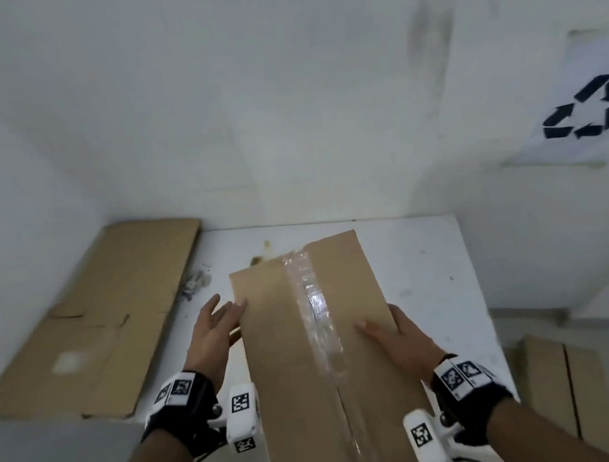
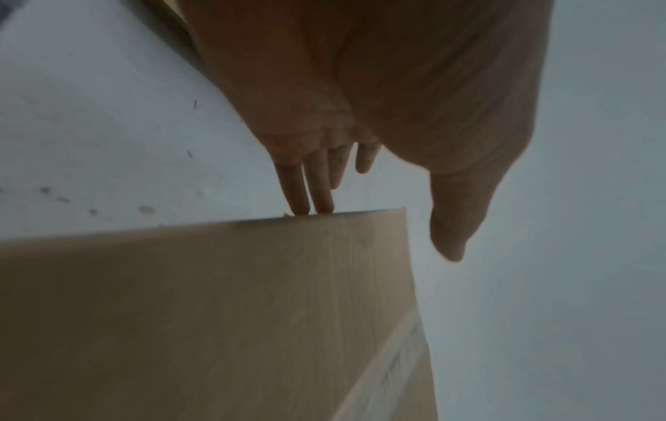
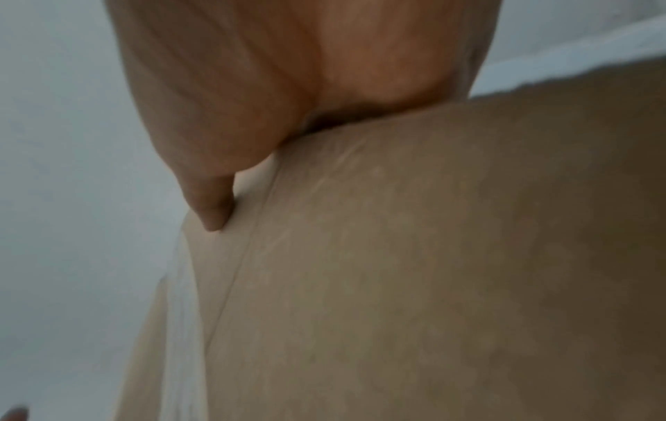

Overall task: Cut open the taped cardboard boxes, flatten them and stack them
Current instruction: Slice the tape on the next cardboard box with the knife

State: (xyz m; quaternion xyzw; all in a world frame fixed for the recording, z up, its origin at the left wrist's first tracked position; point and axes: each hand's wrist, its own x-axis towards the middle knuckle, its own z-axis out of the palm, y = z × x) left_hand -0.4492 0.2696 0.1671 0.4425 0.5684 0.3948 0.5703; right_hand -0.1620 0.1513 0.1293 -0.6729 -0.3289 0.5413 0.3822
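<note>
I hold a long brown cardboard box (image 1: 283,348) tilted over the white table (image 1: 427,273), with a strip of clear tape (image 1: 316,306) running down its top seam. My left hand (image 1: 215,330) lies along the box's left side with its fingers straight. In the left wrist view its fingertips (image 2: 299,196) touch the box's edge (image 2: 216,313) and the thumb hangs free. My right hand (image 1: 396,338) grips the box's right edge, thumb (image 3: 212,205) pressed on the top face (image 3: 432,256). Its other fingers are hidden behind the box.
A flattened cardboard sheet (image 1: 88,326) lies at the table's left, reaching the wall. Small debris (image 1: 196,282) sits near it. More cardboard (image 1: 567,382) stands on the floor at the lower right. A recycling sign (image 1: 583,108) hangs on the right wall.
</note>
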